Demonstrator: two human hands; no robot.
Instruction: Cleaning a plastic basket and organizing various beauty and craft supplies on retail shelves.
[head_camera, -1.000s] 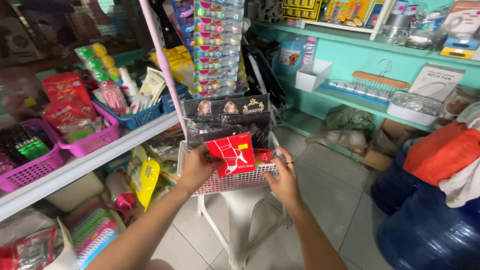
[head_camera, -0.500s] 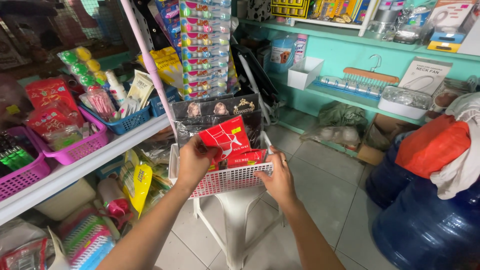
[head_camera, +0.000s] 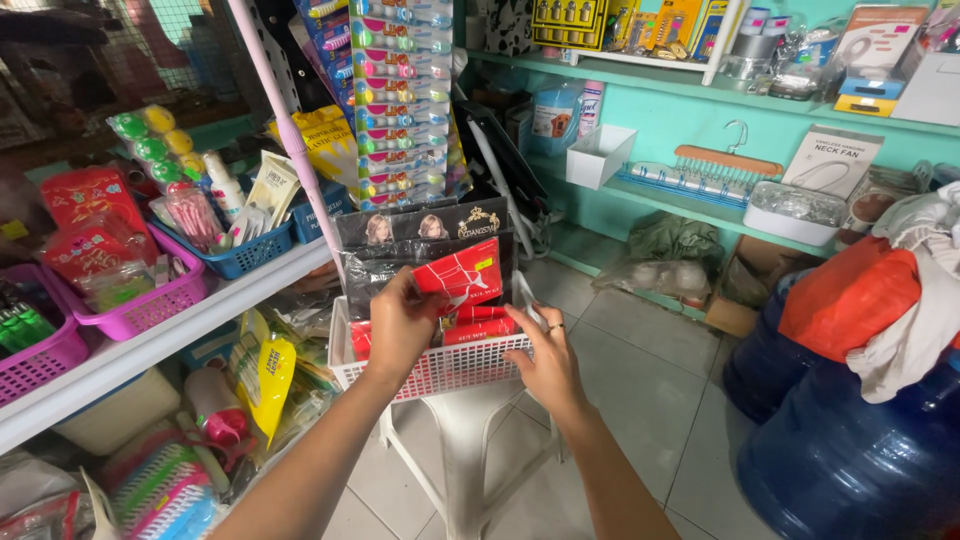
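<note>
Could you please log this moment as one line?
left hand: holds red packet | right hand: on white basket rim | basket on white stool
</note>
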